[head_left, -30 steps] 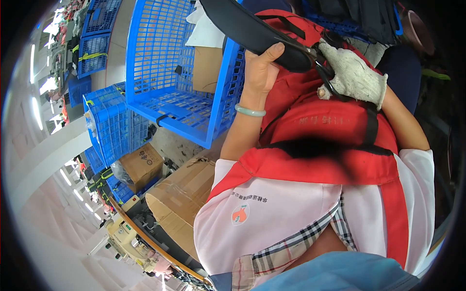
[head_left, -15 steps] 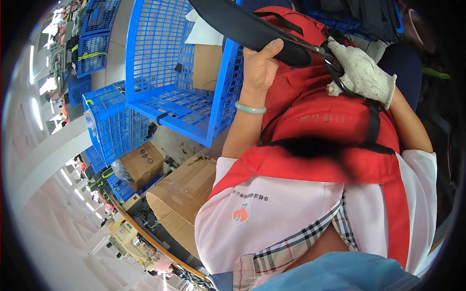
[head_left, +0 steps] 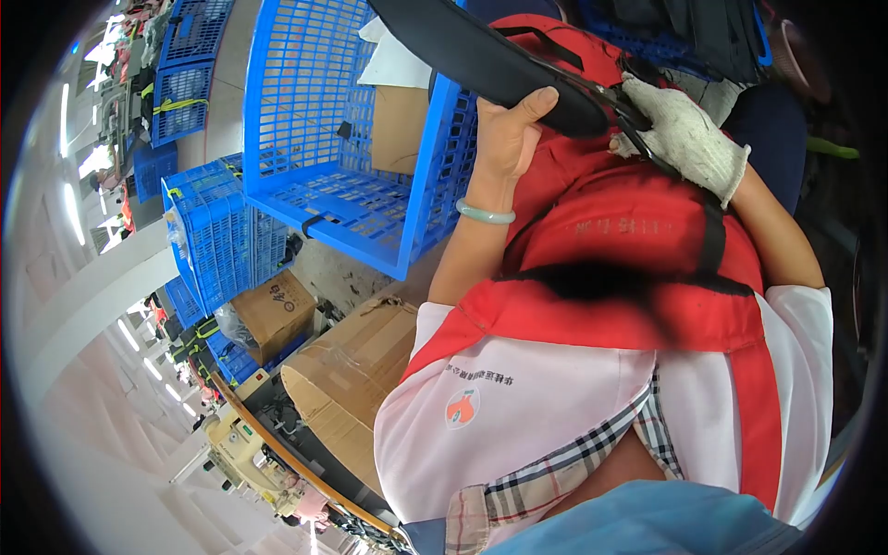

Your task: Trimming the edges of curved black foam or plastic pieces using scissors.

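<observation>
A long, curved black strip point(head_left: 472, 57), smooth and padded-looking, reaches from the top edge down to a rounded end above my lap. My bare left hand point(head_left: 507, 134) pinches its lower edge, thumb on the near face and fingers behind. A pale green bangle circles that wrist. In a white knitted glove, my right hand point(head_left: 689, 137) grips dark-handled scissors point(head_left: 629, 113). Their blades point up and left along the strip's right edge, near its rounded end. Whether they touch or cut it, I cannot tell. The red apron point(head_left: 601, 199) lies beneath both hands.
A large blue plastic crate point(head_left: 319, 199) stands left of my left arm, with cardboard and white sheet inside. Cardboard boxes point(head_left: 347, 365) and stacked blue crates point(head_left: 217, 236) are farther left. Dark pieces fill another blue crate point(head_left: 638, 42) at the top right.
My left hand and the black strip have shifted slightly right and down. The scissors' handles have come closer together in my gloved right hand.
</observation>
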The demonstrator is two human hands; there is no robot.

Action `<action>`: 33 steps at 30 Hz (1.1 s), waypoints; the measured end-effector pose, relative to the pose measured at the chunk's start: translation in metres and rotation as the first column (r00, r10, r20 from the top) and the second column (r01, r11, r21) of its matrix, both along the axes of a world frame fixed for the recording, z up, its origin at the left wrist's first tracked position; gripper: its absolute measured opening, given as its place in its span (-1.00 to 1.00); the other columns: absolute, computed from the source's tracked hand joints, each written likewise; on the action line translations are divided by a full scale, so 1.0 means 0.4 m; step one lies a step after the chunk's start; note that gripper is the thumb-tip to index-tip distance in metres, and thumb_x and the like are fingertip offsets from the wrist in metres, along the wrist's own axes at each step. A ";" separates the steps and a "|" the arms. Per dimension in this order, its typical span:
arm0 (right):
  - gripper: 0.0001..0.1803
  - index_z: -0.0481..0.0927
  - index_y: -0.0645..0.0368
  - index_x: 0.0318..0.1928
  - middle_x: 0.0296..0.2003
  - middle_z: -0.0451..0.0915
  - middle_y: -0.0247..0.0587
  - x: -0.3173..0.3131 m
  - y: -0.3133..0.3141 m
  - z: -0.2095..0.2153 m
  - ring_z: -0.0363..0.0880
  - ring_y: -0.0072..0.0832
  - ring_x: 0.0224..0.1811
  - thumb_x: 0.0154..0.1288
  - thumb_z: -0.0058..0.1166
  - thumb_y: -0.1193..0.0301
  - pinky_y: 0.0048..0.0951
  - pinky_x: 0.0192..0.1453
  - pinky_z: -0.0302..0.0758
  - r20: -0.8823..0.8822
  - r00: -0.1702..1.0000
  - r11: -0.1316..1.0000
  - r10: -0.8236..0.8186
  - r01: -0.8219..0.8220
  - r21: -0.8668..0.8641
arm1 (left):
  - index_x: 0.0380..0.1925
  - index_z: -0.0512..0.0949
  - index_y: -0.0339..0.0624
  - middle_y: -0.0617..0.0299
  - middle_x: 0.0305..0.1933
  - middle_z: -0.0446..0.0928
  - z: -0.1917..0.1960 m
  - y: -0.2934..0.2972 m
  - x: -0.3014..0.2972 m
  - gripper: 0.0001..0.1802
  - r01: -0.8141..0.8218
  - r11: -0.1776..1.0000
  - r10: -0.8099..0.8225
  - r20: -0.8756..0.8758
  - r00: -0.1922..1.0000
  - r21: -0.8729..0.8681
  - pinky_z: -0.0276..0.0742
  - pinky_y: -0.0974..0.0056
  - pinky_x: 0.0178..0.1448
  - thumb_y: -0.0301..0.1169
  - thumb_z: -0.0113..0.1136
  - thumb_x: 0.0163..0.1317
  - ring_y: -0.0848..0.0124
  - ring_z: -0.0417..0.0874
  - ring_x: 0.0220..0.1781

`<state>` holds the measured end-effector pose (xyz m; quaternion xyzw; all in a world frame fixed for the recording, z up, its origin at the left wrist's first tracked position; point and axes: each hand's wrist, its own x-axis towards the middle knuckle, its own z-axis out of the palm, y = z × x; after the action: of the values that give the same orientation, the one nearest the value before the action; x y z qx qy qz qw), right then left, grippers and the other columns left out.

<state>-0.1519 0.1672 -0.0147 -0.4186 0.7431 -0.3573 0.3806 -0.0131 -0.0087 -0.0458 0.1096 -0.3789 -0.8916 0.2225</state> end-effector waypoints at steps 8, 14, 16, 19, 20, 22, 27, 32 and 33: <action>-0.42 0.41 0.25 0.05 -0.39 0.56 0.12 0.005 0.006 -0.006 0.57 0.04 -0.26 0.11 0.27 0.19 -0.10 -0.20 0.46 -0.379 0.925 0.999 0.041 -0.032 0.030 | -0.03 0.46 -0.16 0.20 -0.12 0.57 -0.008 -0.032 -0.017 -0.63 0.019 0.997 -0.017 -0.025 1.000 0.079 0.51 0.16 0.17 -0.60 0.25 0.14 0.28 0.60 -0.06; -0.15 0.31 0.29 0.19 -0.29 0.54 0.14 0.007 -0.005 -0.019 0.52 0.05 -0.17 -0.08 0.41 0.17 -0.14 -0.11 0.45 -0.456 0.889 0.999 0.040 -0.024 0.041 | -0.09 0.50 -0.21 0.20 -0.18 0.59 0.001 -0.005 -0.025 -0.62 -0.019 0.997 0.020 -0.015 1.000 0.076 0.53 0.26 0.10 -0.69 0.28 0.07 0.35 0.62 -0.13; -0.20 0.33 0.28 0.17 -0.29 0.55 0.14 0.010 -0.005 -0.027 0.53 0.06 -0.17 -0.04 0.38 0.21 -0.14 -0.12 0.45 -0.434 0.901 0.999 0.030 -0.037 -0.007 | -0.08 0.50 -0.21 0.20 -0.18 0.59 0.001 -0.008 -0.024 -0.62 -0.024 0.997 0.025 -0.007 1.000 0.076 0.53 0.26 0.10 -0.69 0.28 0.07 0.34 0.62 -0.13; -0.31 0.36 0.29 0.14 -0.28 0.56 0.15 0.015 -0.014 -0.034 0.53 0.07 -0.19 0.03 0.31 0.24 -0.15 -0.15 0.46 -0.409 0.912 0.998 0.021 -0.041 -0.040 | -0.08 0.50 -0.20 0.21 -0.18 0.59 -0.001 -0.013 -0.018 -0.61 -0.026 0.997 0.026 0.002 1.000 0.079 0.53 0.26 0.11 -0.68 0.28 0.07 0.34 0.62 -0.13; -0.35 0.37 0.29 0.12 -0.28 0.56 0.15 0.016 -0.018 -0.037 0.54 0.08 -0.20 0.06 0.28 0.25 -0.15 -0.16 0.46 -0.408 0.913 0.999 0.019 -0.032 -0.025 | -0.07 0.50 -0.19 0.21 -0.18 0.59 -0.001 -0.014 -0.015 -0.61 -0.021 0.996 0.021 0.004 1.000 0.082 0.53 0.26 0.11 -0.68 0.29 0.06 0.34 0.62 -0.12; -0.37 0.38 0.28 0.10 -0.32 0.56 0.15 0.002 -0.005 -0.075 0.55 0.07 -0.23 0.09 0.26 0.20 -0.14 -0.17 0.48 -0.421 0.907 0.996 -0.001 -0.036 -0.079 | -0.08 0.51 -0.20 0.21 -0.18 0.59 -0.003 -0.013 -0.015 -0.61 -0.008 0.994 0.007 0.013 1.000 0.111 0.53 0.25 0.11 -0.67 0.30 0.06 0.34 0.62 -0.12; -0.31 0.38 0.24 0.08 -0.39 0.55 0.17 0.000 0.000 -0.036 0.56 0.09 -0.28 0.03 0.31 0.11 -0.11 -0.20 0.49 -0.415 0.909 0.992 0.036 -0.081 -0.092 | -0.11 0.52 -0.24 0.21 -0.17 0.59 -0.005 -0.053 -0.018 -0.63 0.010 0.997 -0.012 0.033 0.999 0.073 0.54 0.24 0.10 -0.66 0.32 0.04 0.33 0.62 -0.12; -0.12 0.35 0.23 0.10 -0.37 0.55 0.18 -0.015 0.018 -0.002 0.56 0.10 -0.25 -0.19 0.44 0.05 -0.08 -0.19 0.48 -0.428 0.895 0.991 0.127 -0.128 0.028 | -0.10 0.51 -0.20 0.19 -0.16 0.59 -0.027 -0.041 -0.023 -0.64 0.042 0.988 -0.041 -0.006 0.999 0.152 0.54 0.21 0.13 -0.67 0.28 0.08 0.30 0.62 -0.09; -0.08 0.33 0.24 0.15 -0.33 0.56 0.16 -0.015 0.020 -0.007 0.57 0.07 -0.23 -0.19 0.45 0.06 -0.09 -0.16 0.49 -0.463 0.879 0.993 0.112 -0.117 0.019 | -0.08 0.51 -0.17 0.17 -0.12 0.59 -0.029 -0.041 -0.025 -0.65 0.087 0.985 -0.085 -0.017 0.996 0.147 0.52 0.19 0.17 -0.66 0.25 0.11 0.27 0.62 -0.05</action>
<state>-0.1579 0.1754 -0.0176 -0.5368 0.7846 -0.2278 0.2108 -0.0232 -0.0250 -0.0573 0.1043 -0.3151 -0.9265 0.1772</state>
